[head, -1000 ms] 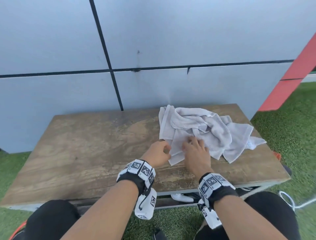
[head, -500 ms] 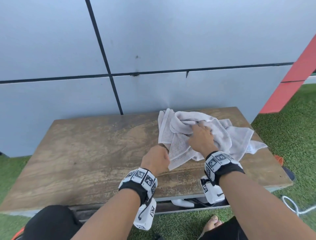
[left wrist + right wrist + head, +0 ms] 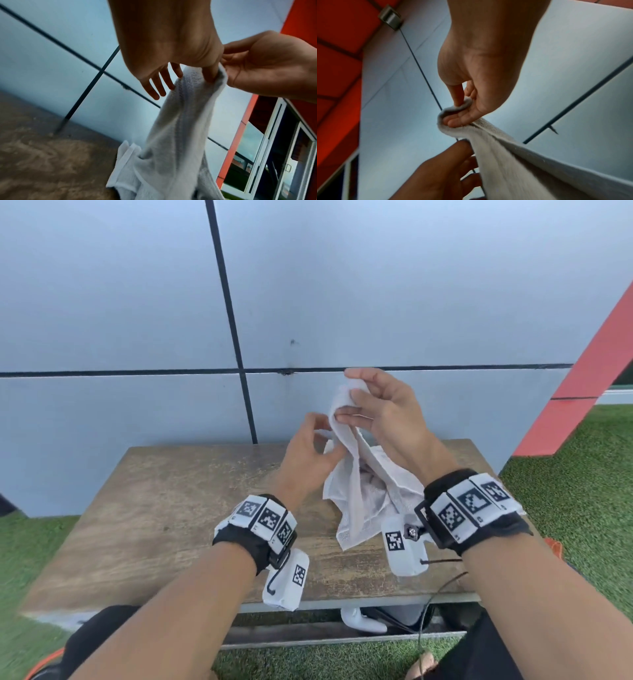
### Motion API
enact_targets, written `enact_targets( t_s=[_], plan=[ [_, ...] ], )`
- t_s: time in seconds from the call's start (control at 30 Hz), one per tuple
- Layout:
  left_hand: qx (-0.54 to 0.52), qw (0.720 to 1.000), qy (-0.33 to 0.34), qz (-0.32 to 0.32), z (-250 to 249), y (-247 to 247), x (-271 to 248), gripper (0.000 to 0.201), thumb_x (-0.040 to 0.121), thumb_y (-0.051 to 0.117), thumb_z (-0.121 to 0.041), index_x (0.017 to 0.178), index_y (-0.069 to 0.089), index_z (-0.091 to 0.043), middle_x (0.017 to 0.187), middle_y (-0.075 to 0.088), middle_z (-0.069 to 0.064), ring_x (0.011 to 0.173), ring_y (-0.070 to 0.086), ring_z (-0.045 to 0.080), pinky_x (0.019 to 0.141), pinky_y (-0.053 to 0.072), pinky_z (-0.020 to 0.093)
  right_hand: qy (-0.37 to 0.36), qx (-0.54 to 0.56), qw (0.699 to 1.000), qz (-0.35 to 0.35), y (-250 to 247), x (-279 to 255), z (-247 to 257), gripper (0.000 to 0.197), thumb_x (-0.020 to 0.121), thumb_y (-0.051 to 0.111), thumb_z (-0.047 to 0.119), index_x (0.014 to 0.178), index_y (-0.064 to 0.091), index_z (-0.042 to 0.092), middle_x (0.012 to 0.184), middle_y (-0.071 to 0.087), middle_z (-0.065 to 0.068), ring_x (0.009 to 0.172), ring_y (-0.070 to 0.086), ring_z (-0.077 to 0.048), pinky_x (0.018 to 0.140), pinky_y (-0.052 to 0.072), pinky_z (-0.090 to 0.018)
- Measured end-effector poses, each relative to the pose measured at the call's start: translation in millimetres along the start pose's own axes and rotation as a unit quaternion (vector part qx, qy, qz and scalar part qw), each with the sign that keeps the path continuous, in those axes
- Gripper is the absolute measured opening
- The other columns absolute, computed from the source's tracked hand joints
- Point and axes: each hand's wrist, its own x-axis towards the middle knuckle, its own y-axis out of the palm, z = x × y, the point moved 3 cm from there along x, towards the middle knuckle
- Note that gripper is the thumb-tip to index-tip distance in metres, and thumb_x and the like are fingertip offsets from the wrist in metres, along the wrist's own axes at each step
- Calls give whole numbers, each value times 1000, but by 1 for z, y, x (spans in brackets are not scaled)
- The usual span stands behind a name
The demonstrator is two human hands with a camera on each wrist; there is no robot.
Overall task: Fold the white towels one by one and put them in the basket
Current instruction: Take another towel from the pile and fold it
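A white towel (image 3: 356, 494) hangs above the wooden table (image 3: 154, 508), and its lower end still lies bunched on the tabletop. My right hand (image 3: 352, 398) pinches the top of it between thumb and fingers, as the right wrist view shows: right hand (image 3: 456, 113), towel (image 3: 522, 162). My left hand (image 3: 325, 436) is just below and to the left. It pinches the towel's edge with thumb and forefinger while the other fingers stay straight, as the left wrist view shows: left hand (image 3: 194, 74), towel (image 3: 171, 148). No basket is in view.
A grey panelled wall (image 3: 137, 302) rises right behind the table. Green turf (image 3: 582, 491) surrounds it, and a red slanted beam (image 3: 582, 392) stands at the right. A white object (image 3: 363, 625) and a cable (image 3: 428, 604) lie under the table's front edge.
Both hands have risen off the table. The right hand has lifted the towel by its upper part, so it now hangs instead of lying crumpled. The left hand moved up to its edge.
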Motion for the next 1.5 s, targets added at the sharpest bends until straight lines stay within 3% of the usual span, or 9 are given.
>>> enact_targets(
  t_s=[0.23, 0.37, 0.53, 0.73, 0.83, 0.93, 1.1, 1.27, 1.5],
  plan=[
    [-257, 960, -103, 39, -30, -22, -20, 43, 95, 51, -52, 109, 69, -15, 91, 72, -1, 79, 66, 11, 69, 50, 23, -36, -82, 994, 64, 34, -10, 16, 57, 87, 49, -23, 135, 53, 7, 126, 65, -12, 109, 66, -23, 97, 52, -42],
    [-43, 998, -39, 29, -24, -48, -29, 20, 98, 62, -27, 106, 70, -11, 95, 77, 3, 86, 73, 22, 77, 57, 39, -66, -134, 987, 54, 43, -14, 16, 55, 84, 49, -22, 128, 55, 10, 122, 68, -9, 106, 69, -18, 92, 54, -32],
    [14, 994, -44, -101, -13, -92, -44, 34, 103, 51, -30, 83, 52, -3, 70, 47, 1, 60, 41, 12, 56, 33, 28, -96, -295, 942, -126, 37, -14, 3, 26, 85, 60, 5, 105, 64, 21, 93, 71, 4, 89, 69, -18, 80, 51, -25],
    [80, 996, 16, -34, -29, -96, -46, 26, 104, 50, -26, 94, 60, -4, 69, 48, 4, 59, 41, 11, 57, 33, 28, -97, -504, 858, 11, 55, -27, -29, 55, 72, 70, 21, 125, 59, 33, 130, 40, -1, 119, 34, -21, 101, 29, -29],
    [117, 993, 33, -2, -33, -89, -45, 18, 102, 53, -21, 94, 65, -9, 64, 48, -3, 52, 37, 3, 52, 30, 19, -63, -539, 834, 100, 62, -33, -38, 11, 83, 60, 17, 88, 64, 27, 98, 64, 1, 100, 58, -25, 88, 45, -38],
    [152, 988, 34, 15, -29, -89, -46, 17, 100, 58, -24, 94, 63, -8, 59, 45, -8, 45, 36, 1, 48, 26, 16, -69, -482, 871, 61, 48, -34, -35, 19, 80, 50, 8, 74, 59, 23, 67, 61, 4, 69, 58, -24, 65, 48, -36],
    [229, 969, 3, 98, -1, -97, -53, 43, 98, 61, -33, 71, 53, -1, 59, 41, 1, 48, 32, 7, 49, 25, 20, -88, -504, 859, -9, 6, -37, -35, 26, 84, 52, 9, 89, 66, 30, 81, 68, 4, 82, 62, -23, 71, 53, -41],
    [263, 963, -24, 58, 12, -115, -48, 35, 100, 58, -29, 83, 66, 0, 63, 52, 8, 51, 39, 6, 50, 28, 20, -51, -521, 848, -86, -49, -46, -36, 29, 80, 59, -2, 97, 70, 19, 84, 70, -1, 83, 63, -26, 70, 50, -36],
    [211, 974, -66, 45, 33, -97, -50, 42, 102, 52, -29, 75, 47, 3, 65, 39, 3, 57, 34, 13, 54, 25, 24, 153, -614, 773, -45, -93, -58, -90, 22, 86, 48, 4, 66, 52, 14, 68, 55, -4, 75, 59, -31, 51, 32, -27]
  ],
)
